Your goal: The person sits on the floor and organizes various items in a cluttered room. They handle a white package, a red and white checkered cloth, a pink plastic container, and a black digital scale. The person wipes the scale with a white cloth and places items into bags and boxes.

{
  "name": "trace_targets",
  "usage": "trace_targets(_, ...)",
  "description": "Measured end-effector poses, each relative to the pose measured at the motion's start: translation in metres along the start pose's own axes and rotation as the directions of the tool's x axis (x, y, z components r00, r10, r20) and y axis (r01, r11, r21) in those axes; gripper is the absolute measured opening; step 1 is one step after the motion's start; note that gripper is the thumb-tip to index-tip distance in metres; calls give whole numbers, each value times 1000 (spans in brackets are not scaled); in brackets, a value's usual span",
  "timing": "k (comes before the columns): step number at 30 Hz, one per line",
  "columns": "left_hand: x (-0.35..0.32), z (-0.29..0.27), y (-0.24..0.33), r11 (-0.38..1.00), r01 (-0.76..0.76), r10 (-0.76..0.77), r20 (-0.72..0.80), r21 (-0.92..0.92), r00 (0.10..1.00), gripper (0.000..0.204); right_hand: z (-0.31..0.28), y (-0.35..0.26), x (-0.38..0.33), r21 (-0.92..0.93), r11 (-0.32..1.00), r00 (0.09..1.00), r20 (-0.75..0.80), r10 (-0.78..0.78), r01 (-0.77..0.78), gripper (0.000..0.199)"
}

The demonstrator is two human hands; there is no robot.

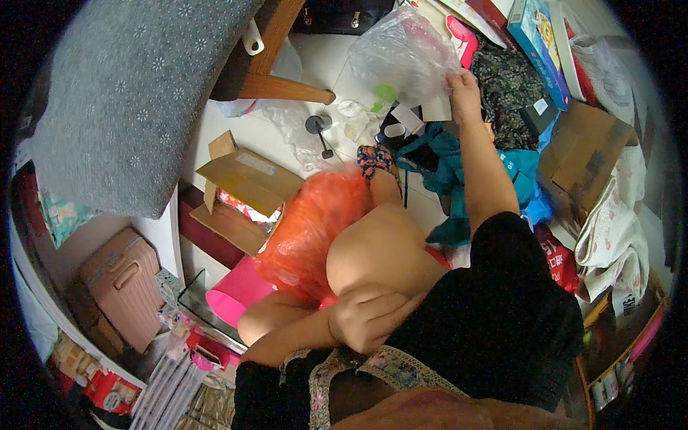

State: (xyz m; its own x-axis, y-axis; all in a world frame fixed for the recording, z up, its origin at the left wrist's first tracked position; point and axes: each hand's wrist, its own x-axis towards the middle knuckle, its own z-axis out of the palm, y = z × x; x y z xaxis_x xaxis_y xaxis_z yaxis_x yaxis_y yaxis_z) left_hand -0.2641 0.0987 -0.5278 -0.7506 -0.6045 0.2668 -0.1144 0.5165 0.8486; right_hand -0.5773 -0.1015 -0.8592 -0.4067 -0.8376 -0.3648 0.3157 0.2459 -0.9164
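Note:
My right hand [464, 94] is stretched far forward, its fingers closed on the edge of a clear plastic bag [394, 54]. The bag lies crumpled and puffed up over the floor tiles. My left hand [369, 315] lies across my bent leg, slightly blurred, fingers flat and holding nothing. An orange-red plastic bag [315, 233] is bunched beside my knee. Near my right forearm are teal cloth [451, 172] and a dark patterned garment [502, 86]. Below the clear bag lie a small green object [385, 95] and a crumpled pale wrapper [358, 120].
An opened cardboard box [247, 193] and a pink bin [240, 292] stand at left, near a pink suitcase [123, 287]. A wooden chair leg [287, 87] juts in beside a grey cushion [143, 100]. Another cardboard box [584, 154] and a blue flat box [537, 50] are at right.

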Motion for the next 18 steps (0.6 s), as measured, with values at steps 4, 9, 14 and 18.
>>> trace_targets(4,0,1,0,999,-17,16,-18,-27,1000,64,-42,-12,6,-81,977,910,-355,-213,197,27)
trace_targets(9,0,-1,3,1000,-7,8,-17,18,1000,63,-49,-41,-32,-853,428,492,-247,-835,299,46)
trace_targets(14,2,2,0,999,-47,48,-57,23,997,62,-20,-8,-116,-708,208,682,491,-543,675,35)
trace_targets(18,4,2,-1,999,-41,43,-59,33,997,62,-17,67,-189,-709,549,851,525,-9,443,31)
